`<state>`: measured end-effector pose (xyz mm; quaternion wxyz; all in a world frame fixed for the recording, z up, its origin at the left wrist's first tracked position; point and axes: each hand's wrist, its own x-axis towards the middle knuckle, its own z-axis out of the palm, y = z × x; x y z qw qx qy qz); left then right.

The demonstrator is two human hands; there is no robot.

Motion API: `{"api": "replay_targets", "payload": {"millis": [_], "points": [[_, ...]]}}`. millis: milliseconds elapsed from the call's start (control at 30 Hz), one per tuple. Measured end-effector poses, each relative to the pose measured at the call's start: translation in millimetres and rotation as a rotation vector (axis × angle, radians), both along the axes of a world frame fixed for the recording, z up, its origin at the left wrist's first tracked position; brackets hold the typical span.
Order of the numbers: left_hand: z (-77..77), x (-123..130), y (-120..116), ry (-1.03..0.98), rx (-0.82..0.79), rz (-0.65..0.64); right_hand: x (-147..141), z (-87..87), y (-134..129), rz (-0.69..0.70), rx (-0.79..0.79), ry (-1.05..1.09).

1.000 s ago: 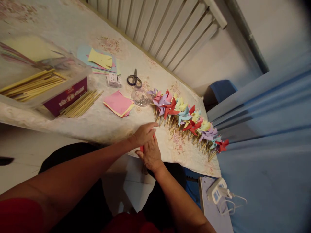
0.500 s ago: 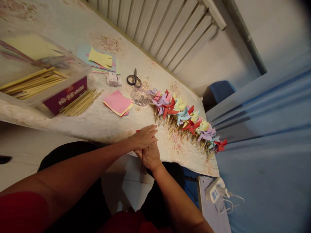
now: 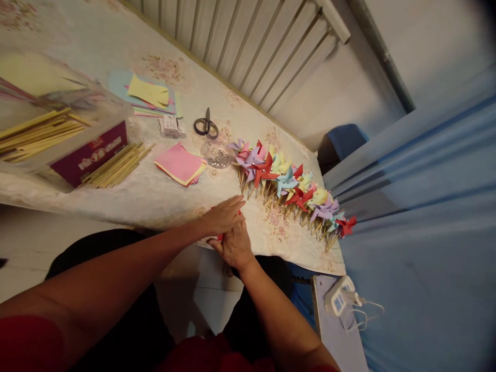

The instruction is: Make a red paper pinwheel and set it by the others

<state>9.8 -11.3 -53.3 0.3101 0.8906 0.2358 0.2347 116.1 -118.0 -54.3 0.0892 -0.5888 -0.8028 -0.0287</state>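
At the table's near edge, my left hand (image 3: pixel 222 216) lies with its fingers stretched out flat and close together. Bits of a red paper piece (image 3: pixel 220 237) show between and around my hands, most of it covered. My right hand (image 3: pixel 235 245) rests just below and to the right, fingers extended under or against the left fingers, thumb out to the side. Both hands seem to press on the red paper. Right of them stands a long row of finished paper pinwheels (image 3: pixel 287 180) on sticks. Pink and yellow paper squares (image 3: pixel 180 163) lie beyond my left hand.
Black-handled scissors (image 3: pixel 206 125), a clear dish of small metal pins (image 3: pixel 217 156) and a small white box (image 3: pixel 170 126) are farther back. At left are a plastic bin (image 3: pixel 123 111), loose sticks (image 3: pixel 118 166) and cut paper sheets (image 3: pixel 148 92). A power strip (image 3: pixel 341 297) sits at lower right.
My hands have shifted slightly apart on the red paper, and more of its red shows between them. The whole scene sits a little farther left in view.
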Motion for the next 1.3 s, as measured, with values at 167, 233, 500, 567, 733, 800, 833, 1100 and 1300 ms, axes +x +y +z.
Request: {"api": "replay_targets", "payload": {"millis": [167, 233, 500, 567, 733, 800, 833, 1100, 1300], "points": [[-14.2, 1, 12, -0.095, -0.085, 0.020, -2, 3.7, 0, -0.015, -0.010, -0.001], [-19.2, 1, 17, -0.113, -0.104, 0.038, -2, 4.4, 0, -0.028, -0.022, -0.001], [-41.3, -5, 19, -0.116, 0.031, 0.012, -3, 9.4, 2, -0.061, -0.087, 0.009], [-44.5, -4, 18, -0.075, 0.057, 0.021, -3, 10.4, 3, -0.061, -0.090, 0.009], [-43.6, -4, 14, -0.059, 0.072, 0.046, 1, 11.9, 6, -0.044, -0.064, 0.013], [-41.4, -4, 13, -0.062, 0.070, 0.057, 2, 13.2, 6, -0.040, -0.059, 0.014], [-40.0, -5, 13, -0.058, 0.070, 0.062, 3, 14.2, 6, -0.038, -0.061, 0.015], [-25.5, -11, 9, 0.000, 0.130, 0.074, 7, 19.2, 4, -0.053, -0.099, 0.094], [-18.3, -13, 8, 0.038, 0.164, 0.101, 10, 7.6, 4, -0.104, -0.037, 0.146]]}}
